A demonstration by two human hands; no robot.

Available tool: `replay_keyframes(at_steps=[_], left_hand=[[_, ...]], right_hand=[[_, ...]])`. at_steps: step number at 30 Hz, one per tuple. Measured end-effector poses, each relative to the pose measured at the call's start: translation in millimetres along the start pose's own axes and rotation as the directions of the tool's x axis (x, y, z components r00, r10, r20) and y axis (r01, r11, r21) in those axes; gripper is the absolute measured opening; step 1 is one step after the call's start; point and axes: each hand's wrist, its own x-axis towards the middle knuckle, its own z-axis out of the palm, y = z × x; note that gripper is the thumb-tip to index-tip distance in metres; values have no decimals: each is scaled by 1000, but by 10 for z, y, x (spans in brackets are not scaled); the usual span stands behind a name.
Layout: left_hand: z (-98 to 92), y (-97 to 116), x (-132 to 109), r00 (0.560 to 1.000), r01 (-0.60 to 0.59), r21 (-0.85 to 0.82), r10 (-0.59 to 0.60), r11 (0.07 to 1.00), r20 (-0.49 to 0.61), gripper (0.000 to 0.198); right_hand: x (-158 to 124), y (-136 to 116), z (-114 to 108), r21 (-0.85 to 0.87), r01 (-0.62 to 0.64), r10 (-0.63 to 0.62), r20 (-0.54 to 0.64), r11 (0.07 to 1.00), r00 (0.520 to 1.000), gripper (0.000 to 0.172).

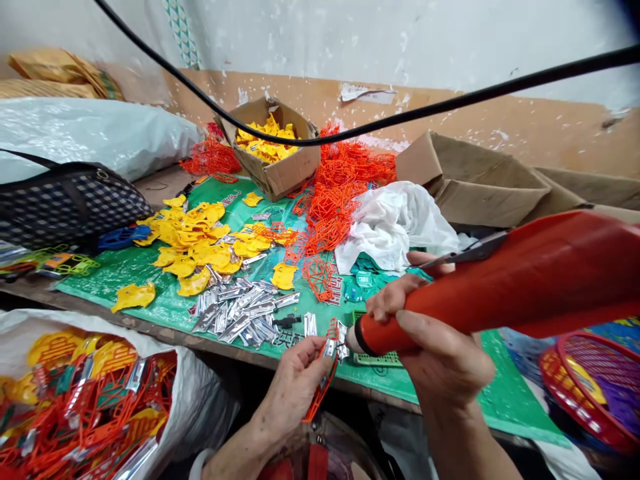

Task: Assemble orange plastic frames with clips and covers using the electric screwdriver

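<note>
Beyond both hands spreads a glossy green plastic sheet. The right hand grips a thick red cylindrical tool, its nose near the left hand, which pinches a thin orange plastic openwork piece with a shiny silver metal strip.

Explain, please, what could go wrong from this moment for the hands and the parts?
The red tool in the right hand has its tip close to the left hand; a slip might hurt it. Loose metal pieces lie near the front edge of the table, so a bump could drop some.
</note>
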Motion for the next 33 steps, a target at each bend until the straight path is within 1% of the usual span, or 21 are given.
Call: replay_keyframes(at_steps=[2,5,6,10,15,21,26,33], left_hand=[[0,13,-6,1000,9,-21,-9,1000,9,24],[5,39,-16,1000,13,-42,-13,999,6,25],[7,45,-18,1000,11,-47,-10,999,7,25],[3,35,-20,1000,10,-67,-9,998,18,24],[-13,-14,-16,1000,26,-85,-26,996,10,23],[8,-15,-16,999,29,-93,-28,995,16,23],[16,-15,-29,1000,24,-92,-23,995,10,25],[24,-14,-39,1000,18,-92,-15,996,27,28]], right_hand=[[-18,5,33,-11,-5,5,5,1000,1000,42],[-27,15,55,-39,-1,2,17,999,1000,28],[-28,17,58,-42,4,-3,18,999,1000,27],[-40,23,62,-23,23,-23,15,999,1000,36],[-56,22,66,-3,18,-18,7,1000,1000,47],[-74,30,45,-34,16,-15,26,999,1000,41],[-100,90,-19,-88,14,-8,68,996,998,50],[-116,114,-78,-112,-23,33,85,993,996,48]])
